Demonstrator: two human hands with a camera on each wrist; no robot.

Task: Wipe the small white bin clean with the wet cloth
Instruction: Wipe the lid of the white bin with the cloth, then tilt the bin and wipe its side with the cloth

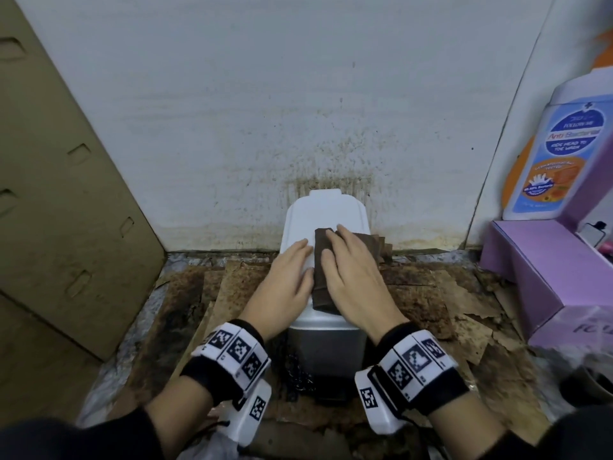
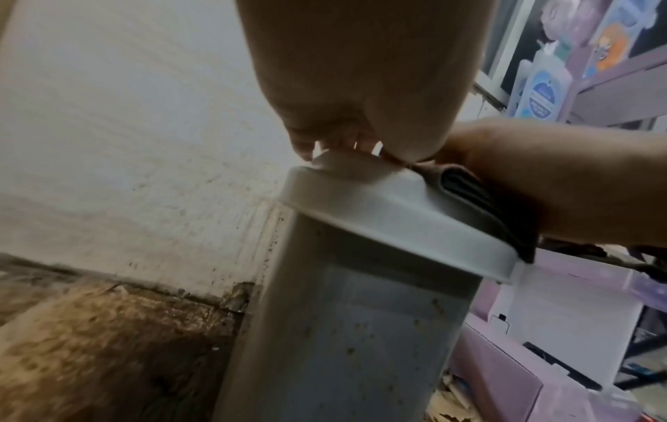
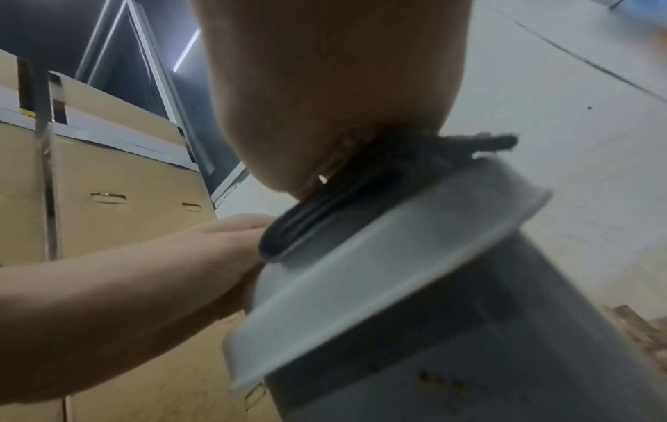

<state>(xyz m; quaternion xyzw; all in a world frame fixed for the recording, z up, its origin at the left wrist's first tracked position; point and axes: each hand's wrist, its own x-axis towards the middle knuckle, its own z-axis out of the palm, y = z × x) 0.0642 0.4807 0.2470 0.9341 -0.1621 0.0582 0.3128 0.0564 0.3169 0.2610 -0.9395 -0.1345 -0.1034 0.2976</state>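
standing against the stained wall (image 1: 232, 111), the small white bin (image 1: 326, 346) sits on torn, dirty cardboard sheets (image 1: 212, 287) with its lid (image 1: 323, 214) closed. speckles of grime show on the bin's side in my left wrist view. a folded dark brown cloth (image 1: 323, 280) lies on the right half of the lid, one edge hanging past the lid's near rim and another past its right side.

my right hand (image 1: 353, 277) lies flat on top of the cloth, fingers straight and spread, pressing it down onto the lid; nothing is curled round it. my left hand (image 1: 285, 283) rests on the left half of the lid, just beside the cloth, fingers extended and relaxed, the palm on bare plastic. from the left wrist camera the fingertips seem to touch the raised tab at the lid's back edge, though the view there is too cramped to be sure.

both wrists carry black bands with white marker blocks (image 1: 237, 351).

a big flattened cardboard box (image 1: 66, 194) leans to the left of the bin. to the right, well apart, stands a lilac box (image 1: 544, 270), with a blue and orange antibacterial wash bottle (image 1: 554, 154) behind it.
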